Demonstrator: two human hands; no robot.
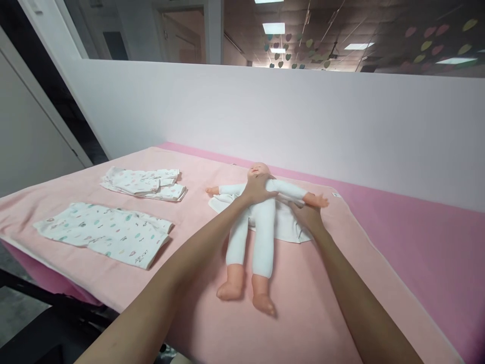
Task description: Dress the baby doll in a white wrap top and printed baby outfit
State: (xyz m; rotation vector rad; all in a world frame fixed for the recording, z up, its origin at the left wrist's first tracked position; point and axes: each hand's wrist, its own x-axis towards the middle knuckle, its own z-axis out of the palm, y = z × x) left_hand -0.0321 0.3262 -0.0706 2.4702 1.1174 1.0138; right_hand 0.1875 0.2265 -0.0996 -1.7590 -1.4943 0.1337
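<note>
Got a baby doll (264, 217) in a white bodysuit lying on its back around mid-frame, feet toward the bottom and arms stuck out sideways. Left hand (258, 189) is on its upper chest just below the head, grip loose with thumb and fingers spread. Right hand (309, 218) is by the doll's outstretched arm on the right, fingers at the white cloth (290, 225) that's partly under the doll; can't tell if that grip is pinching anything. There's a pink blanket (303, 298) over the pink counter (435, 232), plus 2 folded prints at left: the upper garment (142, 182) and lower garment (108, 233).
</note>
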